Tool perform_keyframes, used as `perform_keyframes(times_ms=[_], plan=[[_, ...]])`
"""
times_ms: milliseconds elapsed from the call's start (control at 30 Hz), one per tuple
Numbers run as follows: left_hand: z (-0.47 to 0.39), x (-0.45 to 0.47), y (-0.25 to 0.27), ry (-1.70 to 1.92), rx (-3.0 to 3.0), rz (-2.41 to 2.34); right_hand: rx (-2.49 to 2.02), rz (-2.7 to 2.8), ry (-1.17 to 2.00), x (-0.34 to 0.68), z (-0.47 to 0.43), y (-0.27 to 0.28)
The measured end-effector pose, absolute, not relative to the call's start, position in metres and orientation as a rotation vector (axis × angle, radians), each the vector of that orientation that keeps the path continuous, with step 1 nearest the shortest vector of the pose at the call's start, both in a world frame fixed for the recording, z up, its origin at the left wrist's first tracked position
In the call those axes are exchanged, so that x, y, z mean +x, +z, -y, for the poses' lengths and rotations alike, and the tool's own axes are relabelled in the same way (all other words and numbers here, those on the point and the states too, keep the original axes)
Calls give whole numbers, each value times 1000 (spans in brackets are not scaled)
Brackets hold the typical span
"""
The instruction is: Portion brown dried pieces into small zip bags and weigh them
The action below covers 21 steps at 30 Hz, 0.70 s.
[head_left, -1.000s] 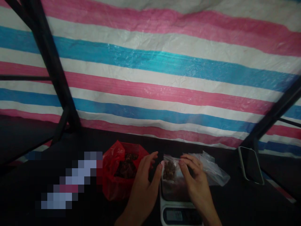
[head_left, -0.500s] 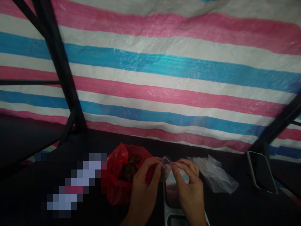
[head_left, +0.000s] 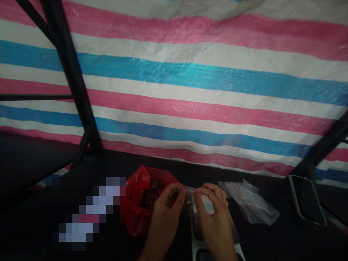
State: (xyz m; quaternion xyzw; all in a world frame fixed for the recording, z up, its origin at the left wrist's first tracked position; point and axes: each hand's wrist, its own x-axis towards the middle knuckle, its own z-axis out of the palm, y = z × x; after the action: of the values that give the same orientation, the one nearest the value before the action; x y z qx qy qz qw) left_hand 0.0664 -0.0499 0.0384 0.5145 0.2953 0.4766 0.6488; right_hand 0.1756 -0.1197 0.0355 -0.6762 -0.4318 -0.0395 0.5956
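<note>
Now both hands are at the same small, clear plastic bag [head_left: 189, 198], pinching its top edge between them. Thumb and forefinger of the left hand [head_left: 166, 214] are clamped on one end of that edge, and those of the right hand [head_left: 214, 216] on the other, with the remaining fingers curled behind. A second ago the bag lay on the white-framed digital scale [head_left: 193, 243], its brown contents showing, and the left hand was free of it, fingers apart. Half a second ago it was already raised, its mouth poking up in a peak; now that edge is drawn nearly straight. It hangs by the scale's far left corner; whether it touches the scale I can't tell.

Just left of the left hand, the red plastic bag [head_left: 136, 220] stands open with dark brown pieces [head_left: 149, 197] inside, as before. To the right, the loose pile of clear, flat plastic bags [head_left: 250, 203] is unchanged, and the dark-screened, pale-edged phone [head_left: 308, 201] still lies beyond it on the black table [head_left: 261, 241].
</note>
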Motion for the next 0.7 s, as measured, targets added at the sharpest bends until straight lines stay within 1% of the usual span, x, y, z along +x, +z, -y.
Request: perform_keyframes(times_ms=[100,267,433,700], plan=[[50,66,37,1035,1256,-680,-1575,980,-91,173,120,37],[50,66,35,1013,1340,-690,-1600,1010,9,174,123,37],[49,67,37,1001,1383,-687,-1585,1021,-30,174,124,39],[55,63,39,1151,1435,-641,-1569,1118,-1,181,129,41]])
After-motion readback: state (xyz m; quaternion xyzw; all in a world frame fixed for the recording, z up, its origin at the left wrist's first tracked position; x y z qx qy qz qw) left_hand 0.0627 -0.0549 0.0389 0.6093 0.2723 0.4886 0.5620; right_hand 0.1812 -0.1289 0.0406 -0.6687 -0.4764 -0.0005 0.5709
